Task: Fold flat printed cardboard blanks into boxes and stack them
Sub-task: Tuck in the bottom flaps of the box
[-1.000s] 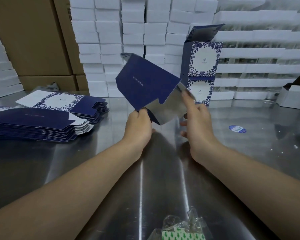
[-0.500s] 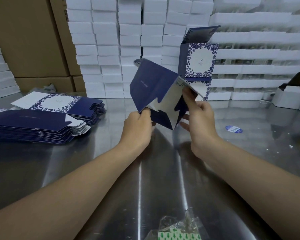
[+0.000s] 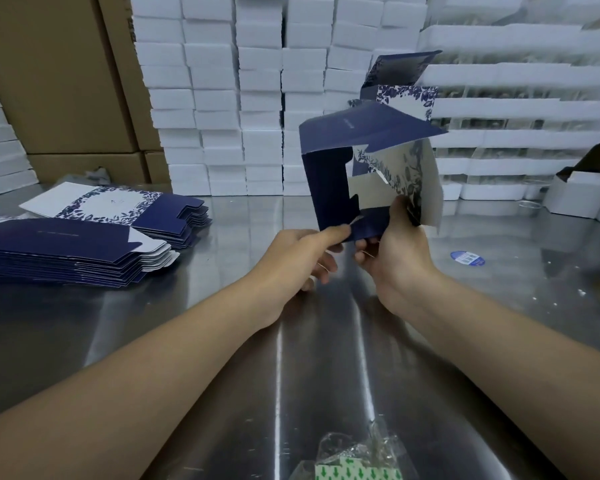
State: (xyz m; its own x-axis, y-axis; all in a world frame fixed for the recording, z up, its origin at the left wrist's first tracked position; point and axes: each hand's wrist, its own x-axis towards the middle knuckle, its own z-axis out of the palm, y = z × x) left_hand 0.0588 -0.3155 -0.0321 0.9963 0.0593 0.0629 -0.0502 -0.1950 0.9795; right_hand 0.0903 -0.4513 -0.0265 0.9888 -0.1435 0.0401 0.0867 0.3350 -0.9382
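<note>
A navy and white printed cardboard blank point(image 3: 329, 181) is opened into a square tube, held above the steel table point(image 3: 243, 341) with its open end toward me. My left hand point(image 3: 302, 252) pinches a navy flap at its lower left corner. My right hand point(image 3: 395, 254) grips the lower right edge, thumb on the floral white panel. Behind it stand folded boxes point(image 3: 404, 93), partly hidden by the blank. Two piles of flat blanks point(image 3: 66, 247) lie at the left, the farther pile point(image 3: 118, 206) showing its floral face.
White boxes point(image 3: 257, 81) are stacked in a wall at the back, brown cartons point(image 3: 59, 74) at back left. An open white box point(image 3: 579, 192) and a blue sticker point(image 3: 466, 258) are at the right. A plastic bag with green arrows point(image 3: 357, 462) lies at the near edge.
The blank has swung from a tilted, half-flat shape into an open square tube. Both hands dropped to its lower edge, and flaps at the open end now stick inward.
</note>
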